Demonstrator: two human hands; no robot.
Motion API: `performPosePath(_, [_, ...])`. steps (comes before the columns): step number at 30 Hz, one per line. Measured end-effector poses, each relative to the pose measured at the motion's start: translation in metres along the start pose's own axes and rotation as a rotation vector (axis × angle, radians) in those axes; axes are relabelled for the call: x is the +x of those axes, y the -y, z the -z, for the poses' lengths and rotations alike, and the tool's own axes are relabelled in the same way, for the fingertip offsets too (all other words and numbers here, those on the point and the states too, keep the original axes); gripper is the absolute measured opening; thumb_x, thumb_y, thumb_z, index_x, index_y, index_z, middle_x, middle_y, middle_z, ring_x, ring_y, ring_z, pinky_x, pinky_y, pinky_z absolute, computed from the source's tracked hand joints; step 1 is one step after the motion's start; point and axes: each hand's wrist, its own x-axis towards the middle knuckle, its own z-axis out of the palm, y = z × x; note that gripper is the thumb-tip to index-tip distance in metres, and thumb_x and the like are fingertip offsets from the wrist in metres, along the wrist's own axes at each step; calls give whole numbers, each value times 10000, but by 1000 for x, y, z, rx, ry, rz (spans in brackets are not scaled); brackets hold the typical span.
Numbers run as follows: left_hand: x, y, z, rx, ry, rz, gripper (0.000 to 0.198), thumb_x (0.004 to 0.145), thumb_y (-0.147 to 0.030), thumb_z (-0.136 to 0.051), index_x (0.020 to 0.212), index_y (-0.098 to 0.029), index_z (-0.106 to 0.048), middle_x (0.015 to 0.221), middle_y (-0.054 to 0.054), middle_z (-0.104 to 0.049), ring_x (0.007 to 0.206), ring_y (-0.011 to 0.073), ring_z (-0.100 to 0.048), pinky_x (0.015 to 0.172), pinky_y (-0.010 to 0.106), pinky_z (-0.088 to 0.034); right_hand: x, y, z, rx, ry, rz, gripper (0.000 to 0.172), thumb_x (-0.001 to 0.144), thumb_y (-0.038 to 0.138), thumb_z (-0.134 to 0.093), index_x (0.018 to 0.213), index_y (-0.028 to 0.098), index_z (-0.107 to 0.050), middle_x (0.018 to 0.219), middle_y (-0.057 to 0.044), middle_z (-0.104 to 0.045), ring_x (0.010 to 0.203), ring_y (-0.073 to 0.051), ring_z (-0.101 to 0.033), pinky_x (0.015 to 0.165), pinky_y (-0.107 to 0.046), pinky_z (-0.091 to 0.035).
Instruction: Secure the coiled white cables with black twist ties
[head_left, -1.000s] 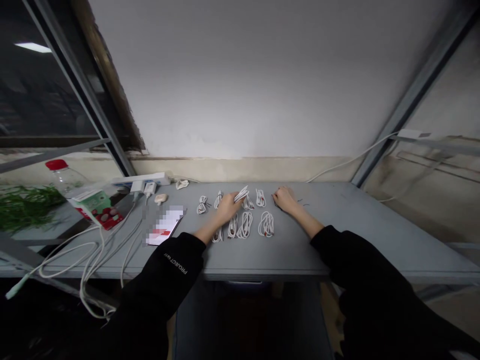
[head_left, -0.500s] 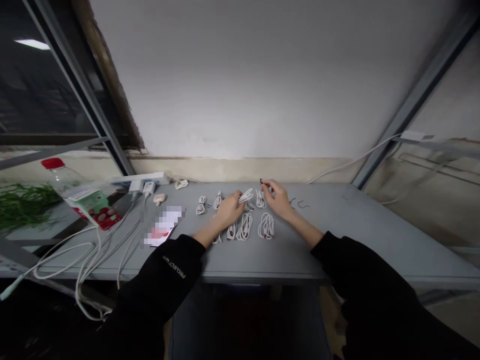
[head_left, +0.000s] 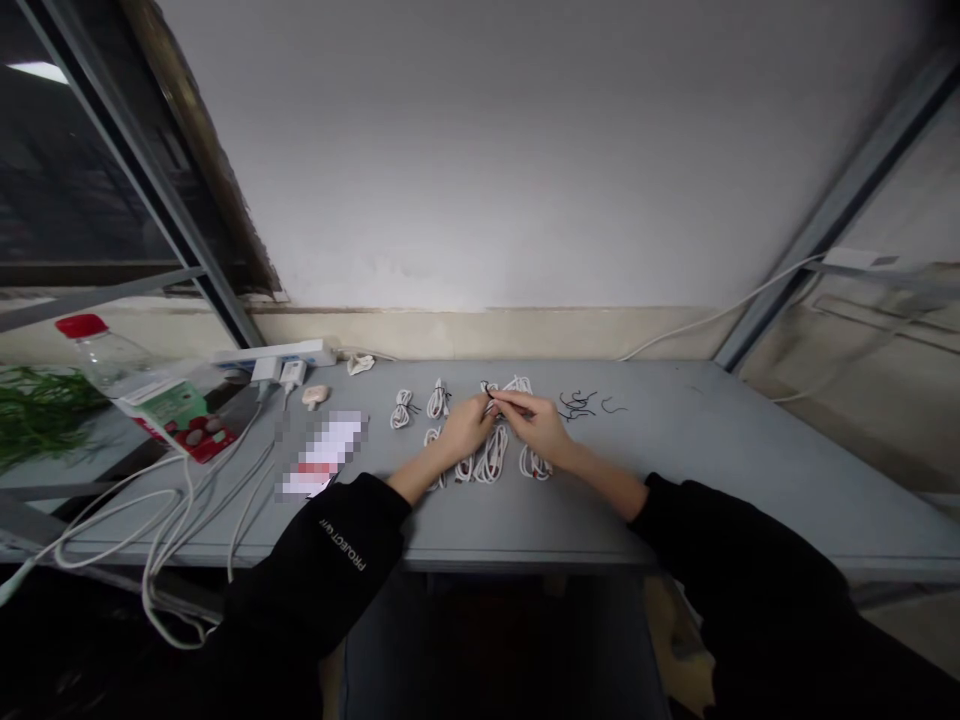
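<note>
- Two coiled white cables point(head_left: 404, 409) lie on the grey table point(head_left: 712, 450), left of both hands.
- Left hand point(head_left: 465, 428) closed around a white cable bundle point(head_left: 491, 403), slanting away toward the right fingertips.
- Right hand point(head_left: 536, 425) pinched at its far end, beside a black twist tie point(head_left: 488, 387); exact hold too small to tell.
- Loose black ties point(head_left: 577, 404) lie further right.

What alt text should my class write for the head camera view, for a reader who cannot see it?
The left hand and right hand meet over coiled white cables on a grey table, short dark wire scraps lying to their right.
</note>
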Motion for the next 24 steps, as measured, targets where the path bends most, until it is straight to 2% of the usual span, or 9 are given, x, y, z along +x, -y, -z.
performPosePath(3, [-2, -1, 2, -59, -24, -5, 247, 934, -227, -428, 1046, -129, -625, 1022, 149, -699, 956, 251, -641, 818, 320, -455, 0, 3, 0, 136, 9, -128, 250, 785, 414, -654, 931, 220, -717, 742, -28, -706, 482, -126, -565, 432, -289, -489])
performPosePath(6, [-4, -3, 4, -129, -35, -6, 234, 927, -249, -451, 1019, -142, -637, 970, 120, -704, 914, 234, -638, 792, 299, -443, 1, 8, 0, 218, 12, -204, 269, 739, 453, -697, 863, 216, -666, 672, -3, -674, 357, -74, -434, 330, -249, -370])
performPosePath(10, [-3, -6, 8, -213, -82, 14, 186, 898, -228, -474, 871, -143, -637, 825, 65, -680, 799, 187, -603, 739, 260, -421, 2, 12, 2, 245, 28, -269, 334, 693, 498, -726, 844, 217, -627, 638, 6, -660, 324, -64, -385, 298, -240, -313])
performPosePath(14, [-3, -9, 13, -370, -108, 15, 170, 861, -202, -468, 763, -144, -595, 713, 9, -611, 693, 147, -528, 677, 241, -389, 1, 13, 2, 258, 47, -275, 384, 690, 540, -724, 855, 215, -604, 607, 18, -643, 317, -62, -385, 304, -236, -309])
performPosePath(18, [-4, -11, 14, -557, -90, -16, 254, 882, -241, -402, 656, -169, -494, 624, -16, -487, 661, 138, -462, 651, 248, -361, 3, 12, 2, 320, -11, -305, 481, 660, 565, -745, 828, 245, -427, 589, 52, -656, 309, -62, -406, 322, -213, -310])
performPosePath(21, [-4, -12, 11, -613, -124, 56, 350, 934, -345, -342, 644, -182, -451, 608, -17, -442, 644, 139, -432, 625, 259, -351, 5, 12, 2, 359, -56, -339, 574, 625, 551, -772, 850, 262, -329, 609, 64, -677, 301, -66, -411, 328, -206, -308])
performPosePath(24, [-3, -12, 8, -658, -119, 139, 396, 940, -429, -337, 645, -185, -436, 621, -13, -444, 641, 135, -421, 600, 256, -342, 5, 11, 2, 360, -57, -344, 591, 634, 520, -775, 987, 263, -376, 632, 62, -684, 312, -73, -425, 339, -217, -320])
